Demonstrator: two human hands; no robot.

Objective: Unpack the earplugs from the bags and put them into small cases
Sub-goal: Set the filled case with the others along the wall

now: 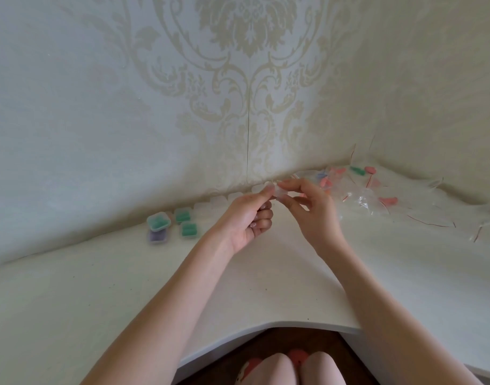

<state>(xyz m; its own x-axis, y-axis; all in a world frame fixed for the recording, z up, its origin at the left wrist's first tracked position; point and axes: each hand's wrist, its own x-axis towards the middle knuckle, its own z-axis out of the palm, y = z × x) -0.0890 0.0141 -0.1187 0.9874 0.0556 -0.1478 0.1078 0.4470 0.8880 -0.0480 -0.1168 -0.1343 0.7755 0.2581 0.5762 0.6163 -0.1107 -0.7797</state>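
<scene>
1. Earplugs in bags [357, 187] lie heaped at my right against the wall: pink, green and blue pairs left to unpack.
2. Four filled cases [171, 225] sit at my left, done.
3. My left hand [248, 220] and right hand [312, 209] pinch one small clear case [278, 193] between them; whether it holds plugs, I cannot tell.

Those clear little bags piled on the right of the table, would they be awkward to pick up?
Probably a bit. The clear bags look thin and crumpled, so they would likely flop and sag instead of holding shape. They seem very light, so a nudge may slide the whole heap. Their glossy film looks slippery, and the pink earplugs inside may shift about.
</scene>
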